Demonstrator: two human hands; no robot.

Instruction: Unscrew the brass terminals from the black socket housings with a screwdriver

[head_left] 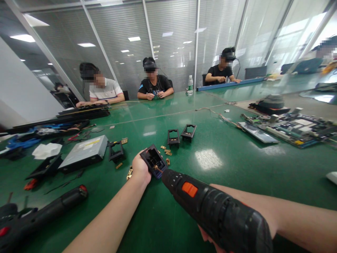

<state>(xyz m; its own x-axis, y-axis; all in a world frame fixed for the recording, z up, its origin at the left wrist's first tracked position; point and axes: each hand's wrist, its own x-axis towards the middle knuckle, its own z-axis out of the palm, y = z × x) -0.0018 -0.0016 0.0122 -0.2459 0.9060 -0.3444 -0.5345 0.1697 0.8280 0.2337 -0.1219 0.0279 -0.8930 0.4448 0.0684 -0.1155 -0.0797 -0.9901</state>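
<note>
My left hand grips a small black plastic bracket, tilted up off the green table. My right hand, mostly hidden behind the tool, holds a black electric screwdriver with an orange switch. The tool's tip touches a brass part inside the bracket. Several small brass pieces lie on the table just beyond the bracket. Two more black brackets stand farther back, and another one sits to the left.
A grey optical drive lies at left beside black trays and a white cloth. A second black screwdriver rests at near left. Circuit boards fill the right. Three people sit at the table's far side, with a water bottle.
</note>
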